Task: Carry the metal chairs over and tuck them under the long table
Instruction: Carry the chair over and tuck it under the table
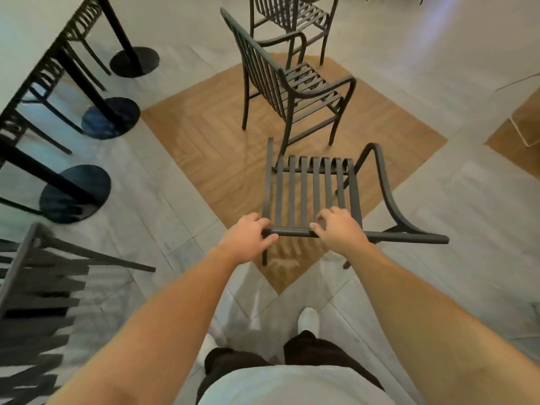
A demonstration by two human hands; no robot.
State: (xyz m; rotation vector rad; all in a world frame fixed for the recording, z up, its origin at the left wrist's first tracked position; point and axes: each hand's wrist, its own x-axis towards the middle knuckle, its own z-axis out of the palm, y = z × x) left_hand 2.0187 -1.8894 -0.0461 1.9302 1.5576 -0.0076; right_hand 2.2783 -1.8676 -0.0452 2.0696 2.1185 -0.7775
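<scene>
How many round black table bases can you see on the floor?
3, in a row along the left under the long white table: far round black base, middle, nearest. More may be hidden beyond the frame.

The person's two forearms are bare to the picture's edge, with no sleeves, watch or rings in view on the left hand [248, 238] or the right hand [340, 229]. A pale grey-white shirt [292, 385] covers the torso at the near edge. Below it are dark brown-black trousers [315, 350] and white shoes [308, 320].
</scene>
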